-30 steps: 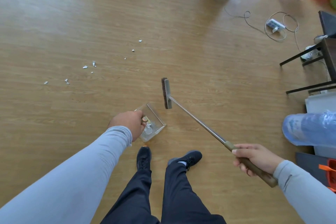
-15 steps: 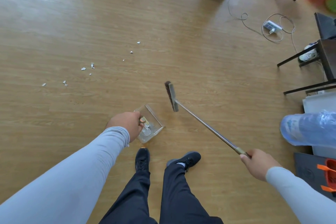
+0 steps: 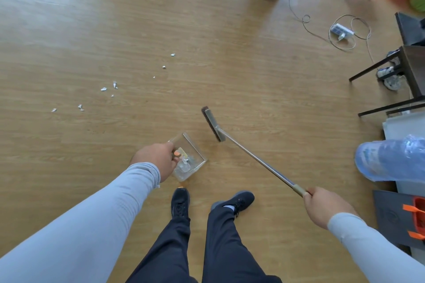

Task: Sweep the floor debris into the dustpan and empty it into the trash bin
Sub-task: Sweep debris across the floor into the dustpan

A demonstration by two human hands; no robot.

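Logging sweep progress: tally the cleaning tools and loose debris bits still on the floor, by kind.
Brooms: 1
Dustpans: 1
White debris bits on the floor: 8, from to
Total: 10

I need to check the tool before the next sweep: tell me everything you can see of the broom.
The broom has a narrow flat head with dark bristles along one long edge and a long, thin, metal-looking handle ending in a tan grip. The right hand holds that grip. The head lies right of the clear dustpan, apart from it, with the bristles toward it. Whether the bristles touch the floor is unclear.
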